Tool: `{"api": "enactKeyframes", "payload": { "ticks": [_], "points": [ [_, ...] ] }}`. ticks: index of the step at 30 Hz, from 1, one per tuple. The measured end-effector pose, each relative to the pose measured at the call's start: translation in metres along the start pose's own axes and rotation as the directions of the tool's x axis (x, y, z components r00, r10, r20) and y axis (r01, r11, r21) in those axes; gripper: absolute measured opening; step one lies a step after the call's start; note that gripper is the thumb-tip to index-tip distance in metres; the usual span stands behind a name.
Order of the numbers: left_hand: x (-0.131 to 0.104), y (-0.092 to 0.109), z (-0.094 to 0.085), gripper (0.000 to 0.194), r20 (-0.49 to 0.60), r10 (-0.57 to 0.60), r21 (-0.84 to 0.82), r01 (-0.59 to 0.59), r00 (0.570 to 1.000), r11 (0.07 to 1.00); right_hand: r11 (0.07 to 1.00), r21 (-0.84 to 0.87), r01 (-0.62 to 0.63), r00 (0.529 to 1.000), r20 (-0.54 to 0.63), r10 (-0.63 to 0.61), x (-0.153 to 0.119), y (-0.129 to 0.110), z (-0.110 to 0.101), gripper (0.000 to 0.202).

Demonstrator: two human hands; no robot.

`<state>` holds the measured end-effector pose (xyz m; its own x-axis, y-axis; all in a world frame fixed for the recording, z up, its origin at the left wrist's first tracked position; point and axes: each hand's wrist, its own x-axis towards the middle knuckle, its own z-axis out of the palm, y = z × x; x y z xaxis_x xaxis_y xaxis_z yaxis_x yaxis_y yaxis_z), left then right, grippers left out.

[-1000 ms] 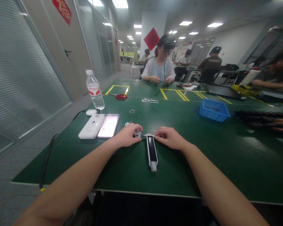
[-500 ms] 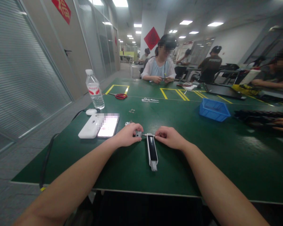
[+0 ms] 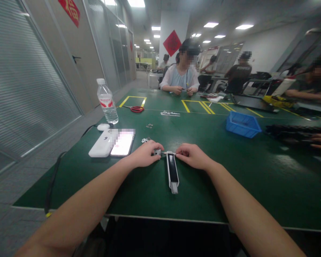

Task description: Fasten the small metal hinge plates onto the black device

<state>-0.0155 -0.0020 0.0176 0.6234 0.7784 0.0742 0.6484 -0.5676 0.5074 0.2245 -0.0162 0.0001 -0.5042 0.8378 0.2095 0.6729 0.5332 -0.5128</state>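
My left hand point(image 3: 147, 154) is closed on a small grey metal block point(image 3: 157, 152) with holes in it. From the block a thin metal pin point(image 3: 163, 153) points right, toward the top end of a slim white device point(image 3: 172, 167). That device has a long black face and a pale grey tab at its near end; it lies on the green table. My right hand point(image 3: 192, 155) pinches at the device's top right corner, and its fingertips hide whatever is between them. Just beyond my left hand lie more small metal pieces point(image 3: 144, 140).
To the left are a phone point(image 3: 122, 142), a white power bank point(image 3: 101, 144) and a water bottle point(image 3: 107, 103). Red-handled scissors point(image 3: 137, 109), tiny metal parts point(image 3: 149, 126) and white strips point(image 3: 170, 114) lie farther back. A blue bin point(image 3: 243, 124) stands right. A person sits opposite.
My left fingertips have shifted very slightly over the metal block. My right hand and the white device look almost unmoved. Across the table, the other person's hands have moved a little.
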Motion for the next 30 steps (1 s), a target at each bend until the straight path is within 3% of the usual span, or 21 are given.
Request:
{"api": "enactKeyframes", "payload": {
  "ticks": [11, 21, 30],
  "points": [
    [0.000, 0.001, 0.002, 0.028, 0.001, 0.005, -0.008, -0.005, 1.000, 1.000, 1.000, 0.004, -0.009, 1.000, 0.001, 0.009, 0.000, -0.001, 0.000, 0.010],
    [0.002, -0.001, 0.011, 0.021, -0.106, 0.031, -0.012, -0.032, 0.994, 0.999, 1.000, 0.004, 0.000, 1.000, 0.003, 0.000, 0.000, -0.001, 0.001, 0.011],
    [0.003, -0.001, 0.012, 0.021, -0.114, 0.053, -0.016, -0.055, 0.992, 0.998, 1.000, 0.019, 0.000, 1.000, -0.027, 0.001, 0.000, 0.001, 0.002, 0.012]
  ]
}}
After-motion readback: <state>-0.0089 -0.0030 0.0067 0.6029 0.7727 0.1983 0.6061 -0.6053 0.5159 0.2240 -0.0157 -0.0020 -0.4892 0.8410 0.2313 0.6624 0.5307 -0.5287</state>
